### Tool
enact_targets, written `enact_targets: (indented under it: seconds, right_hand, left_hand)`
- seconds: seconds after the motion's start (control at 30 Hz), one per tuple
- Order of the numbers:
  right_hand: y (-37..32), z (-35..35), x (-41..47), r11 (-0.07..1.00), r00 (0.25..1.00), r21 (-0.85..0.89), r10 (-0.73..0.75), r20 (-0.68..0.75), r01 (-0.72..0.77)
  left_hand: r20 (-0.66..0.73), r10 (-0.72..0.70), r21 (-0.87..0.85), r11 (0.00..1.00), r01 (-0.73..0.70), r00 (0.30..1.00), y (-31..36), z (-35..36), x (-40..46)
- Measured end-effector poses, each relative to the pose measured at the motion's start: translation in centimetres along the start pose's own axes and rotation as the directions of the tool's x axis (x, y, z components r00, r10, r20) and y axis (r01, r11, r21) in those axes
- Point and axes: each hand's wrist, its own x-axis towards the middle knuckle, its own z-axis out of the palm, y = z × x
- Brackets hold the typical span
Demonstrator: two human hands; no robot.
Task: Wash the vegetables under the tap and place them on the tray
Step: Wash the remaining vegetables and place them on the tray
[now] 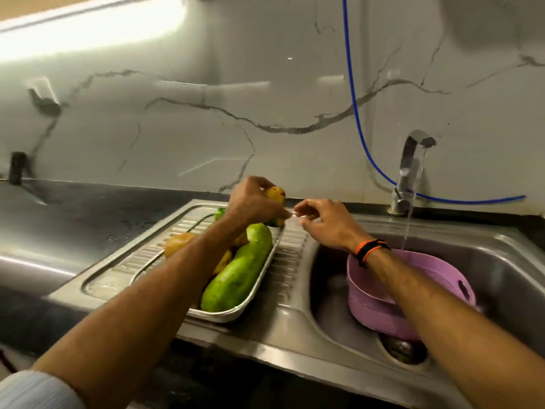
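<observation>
Several vegetables already lie in your tray (236, 315). Left hand (253, 202) grips a yellow vegetable (277, 192) above it; right hand (324, 222) pinches something small, unclear what. Tap (413, 160) running; basin (413, 302) looks empty.

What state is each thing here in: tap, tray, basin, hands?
Tap: running.
Tray: on the drainboard, holding vegetables.
Cucumber: lying in the tray.
Purple basin: tilted in the sink.
Left hand: gripping a yellow vegetable.
Right hand: fingers curled, contents unclear.
</observation>
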Motion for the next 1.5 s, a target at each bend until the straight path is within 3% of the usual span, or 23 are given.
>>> enact_targets:
  seconds: [0.17,0.37,0.47,0.67,0.93,1.17,1.37,1.5]
  right_hand:
    - [-4.4,2.2,2.1,0.996,0.996,0.013,-0.086,0.006,0.086]
    - [-6.7,5.3,3.9,0.996,0.995,0.025,-0.083,0.063,0.081]
    - [-6.9,6.4,4.1,0.997,0.994,0.018,-0.073,0.081,0.072]
    - [-5.9,7.4,4.1,0.999,0.997,0.031,0.006,0.078,-0.009]
    - [-5.1,5.3,3.2,0.975,0.996,0.211,0.080,-0.032,-0.072]
    - [0.4,-0.7,0.5,0.976,0.984,0.163,0.161,-0.081,-0.146]
    - [8.0,-6.4,-4.1,0.962,0.954,0.081,0.270,-0.128,-0.261]
    - [12.4,-8.2,-7.3,0.939,0.934,-0.008,0.341,-0.104,-0.344]
  left_hand:
    - [-0.085,-0.090,0.025,0.995,0.092,0.992,-3.1,-4.8,1.3]
    - [-0.119,-0.226,0.034,0.972,0.232,0.967,-7.7,-7.6,2.8]
    - [-0.119,-0.201,0.010,0.979,0.204,0.972,-9.7,-7.4,3.5]
    - [0.029,-0.218,0.114,0.970,0.214,0.975,-11.5,-7.7,3.6]
    - [-0.001,-0.089,0.085,0.992,0.089,0.996,-9.0,-7.4,2.9]
    - [0.037,0.072,0.015,0.997,-0.073,0.997,-1.8,-0.8,2.3]
    - [0.203,0.130,0.036,0.989,-0.140,0.971,1.6,9.5,0.4]
    - [0.311,0.102,0.014,0.994,-0.112,0.945,2.3,16.0,-1.1]
